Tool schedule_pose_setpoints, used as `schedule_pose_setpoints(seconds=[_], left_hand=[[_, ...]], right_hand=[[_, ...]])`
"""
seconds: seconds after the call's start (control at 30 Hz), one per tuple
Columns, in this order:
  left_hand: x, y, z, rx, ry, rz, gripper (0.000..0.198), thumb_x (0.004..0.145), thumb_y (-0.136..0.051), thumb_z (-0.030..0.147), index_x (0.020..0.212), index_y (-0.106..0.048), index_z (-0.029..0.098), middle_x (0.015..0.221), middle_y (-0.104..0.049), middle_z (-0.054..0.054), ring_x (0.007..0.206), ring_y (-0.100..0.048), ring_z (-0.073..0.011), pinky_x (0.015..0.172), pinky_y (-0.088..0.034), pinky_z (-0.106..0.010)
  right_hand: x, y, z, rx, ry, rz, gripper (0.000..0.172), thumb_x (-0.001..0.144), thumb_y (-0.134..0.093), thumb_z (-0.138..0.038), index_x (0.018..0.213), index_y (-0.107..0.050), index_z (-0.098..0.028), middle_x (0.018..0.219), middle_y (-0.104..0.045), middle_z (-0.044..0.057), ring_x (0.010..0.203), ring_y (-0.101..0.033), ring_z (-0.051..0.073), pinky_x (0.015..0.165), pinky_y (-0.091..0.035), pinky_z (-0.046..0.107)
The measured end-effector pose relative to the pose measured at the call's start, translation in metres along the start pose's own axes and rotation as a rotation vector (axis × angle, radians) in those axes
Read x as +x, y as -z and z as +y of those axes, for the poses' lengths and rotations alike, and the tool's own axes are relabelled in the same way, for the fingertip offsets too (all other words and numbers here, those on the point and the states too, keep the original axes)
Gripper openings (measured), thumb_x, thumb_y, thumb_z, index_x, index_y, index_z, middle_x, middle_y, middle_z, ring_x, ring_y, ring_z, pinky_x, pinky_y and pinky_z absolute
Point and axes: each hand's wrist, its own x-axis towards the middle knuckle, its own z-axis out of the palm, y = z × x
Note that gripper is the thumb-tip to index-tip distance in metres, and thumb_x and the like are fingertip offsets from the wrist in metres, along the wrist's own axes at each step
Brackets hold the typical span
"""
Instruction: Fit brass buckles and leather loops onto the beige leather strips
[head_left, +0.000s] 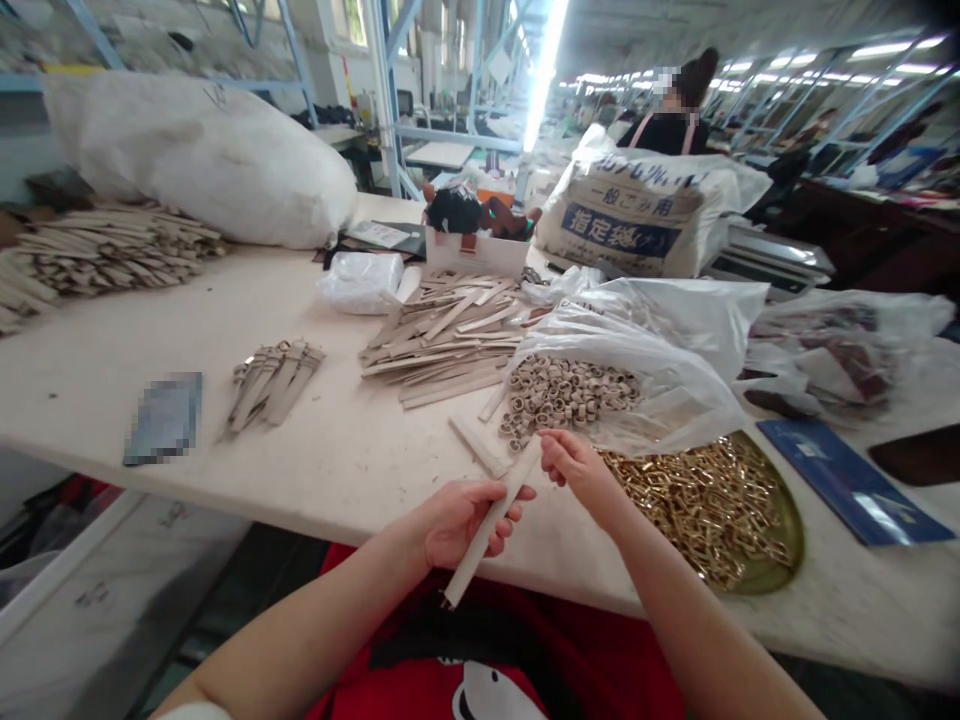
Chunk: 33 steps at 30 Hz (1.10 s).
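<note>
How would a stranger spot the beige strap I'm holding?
At the near edge of the long pale worktable, the left hand grips a slim beige strap and the right hand pinches its top. Unlike the heaped straps behind, it is held off the table.

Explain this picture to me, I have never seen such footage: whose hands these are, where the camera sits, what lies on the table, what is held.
There is no machine: a person wears a camera on the head, looking down at their own two hands. The left hand holds a pale strap by its middle; the right hand pinches its top end. On the table lie a pile of like straps, a bag of small loops and a tray of gold buckles. Another person is farther back.
</note>
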Motion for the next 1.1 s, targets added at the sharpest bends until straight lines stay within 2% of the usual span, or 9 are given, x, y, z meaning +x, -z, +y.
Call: schedule_pose_setpoints(seconds=[0.13,0.3,0.37,0.53,0.6,0.67,0.83,0.97,1.1], left_hand=[[0.0,-0.002,-0.013,-0.015,0.079,-0.025,0.029,0.083,-0.042,0.026,0.104,-0.053,0.009,0.067,-0.048,0.001,0.047,-0.044,-0.0042,0.041,-0.035,-0.014],[0.007,-0.006,-0.018,-0.138,0.14,-0.055,0.034,0.086,-0.037,0.034,0.102,-0.053,0.009,0.064,-0.047,0.001,0.045,-0.042,-0.0047,0.039,-0.034,-0.013],[0.01,-0.006,-0.018,-0.169,0.152,-0.043,0.034,0.087,-0.036,0.034,0.102,-0.053,0.009,0.061,-0.046,0.002,0.043,-0.039,-0.0041,0.038,-0.033,-0.012],[0.014,0.003,-0.017,-0.113,0.076,0.074,0.03,0.086,-0.038,0.029,0.104,-0.053,0.01,0.062,-0.046,0.002,0.043,-0.039,-0.0037,0.038,-0.033,-0.011],[0.017,0.008,-0.018,-0.091,0.049,0.11,0.029,0.085,-0.041,0.028,0.104,-0.053,0.01,0.063,-0.046,0.002,0.044,-0.04,-0.0037,0.037,-0.034,-0.011],[0.019,0.01,-0.019,-0.085,0.047,0.122,0.029,0.084,-0.041,0.028,0.104,-0.053,0.01,0.063,-0.046,0.001,0.044,-0.04,-0.0037,0.037,-0.034,-0.011],[0.021,0.009,-0.017,-0.089,0.067,0.102,0.03,0.086,-0.04,0.028,0.105,-0.052,0.009,0.063,-0.046,0.001,0.043,-0.04,-0.0039,0.036,-0.034,-0.012],[0.02,0.011,-0.015,-0.117,0.06,0.086,0.029,0.085,-0.042,0.027,0.106,-0.052,0.009,0.063,-0.047,0.001,0.044,-0.042,-0.0041,0.038,-0.035,-0.012],[0.02,0.013,-0.016,-0.155,0.048,0.047,0.03,0.085,-0.041,0.027,0.107,-0.052,0.009,0.065,-0.047,0.001,0.046,-0.044,-0.0043,0.039,-0.037,-0.012]], right_hand=[[-0.014,-0.011,0.0,0.228,-0.066,-0.046,0.029,0.077,-0.05,-0.045,0.066,-0.045,-0.019,0.047,-0.038,-0.008,0.043,-0.033,0.007,0.043,-0.027,0.02],[-0.022,-0.011,0.001,0.204,-0.108,-0.104,0.031,0.079,-0.047,-0.044,0.06,-0.043,-0.02,0.047,-0.04,-0.007,0.043,-0.035,0.007,0.045,-0.029,0.021],[-0.022,0.0,0.006,0.092,-0.084,-0.082,0.033,0.081,-0.04,-0.046,0.062,-0.046,-0.02,0.051,-0.044,-0.005,0.046,-0.04,0.009,0.047,-0.032,0.022],[-0.026,0.054,0.032,-0.587,0.025,0.279,0.028,0.082,-0.04,-0.04,0.076,-0.056,-0.018,0.065,-0.057,0.002,0.06,-0.05,0.016,0.057,-0.035,0.027],[-0.032,0.068,0.04,-0.764,0.023,0.323,0.022,0.081,-0.042,-0.035,0.079,-0.057,-0.018,0.071,-0.059,0.004,0.065,-0.053,0.017,0.06,-0.037,0.028],[-0.036,0.071,0.045,-0.895,0.042,0.271,0.019,0.082,-0.043,-0.03,0.083,-0.058,-0.018,0.079,-0.061,0.005,0.071,-0.055,0.017,0.064,-0.038,0.028],[-0.03,0.062,0.045,-1.174,0.09,0.092,0.02,0.082,-0.045,-0.026,0.094,-0.06,-0.019,0.092,-0.059,0.007,0.075,-0.057,0.018,0.066,-0.038,0.028],[-0.018,0.064,0.037,-1.232,0.112,0.041,0.018,0.081,-0.048,-0.026,0.091,-0.061,-0.019,0.091,-0.06,0.007,0.078,-0.057,0.019,0.065,-0.037,0.028],[-0.004,0.057,0.015,-1.191,0.189,0.094,0.019,0.083,-0.043,-0.022,0.092,-0.06,-0.017,0.089,-0.061,0.007,0.08,-0.057,0.018,0.068,-0.036,0.027]])
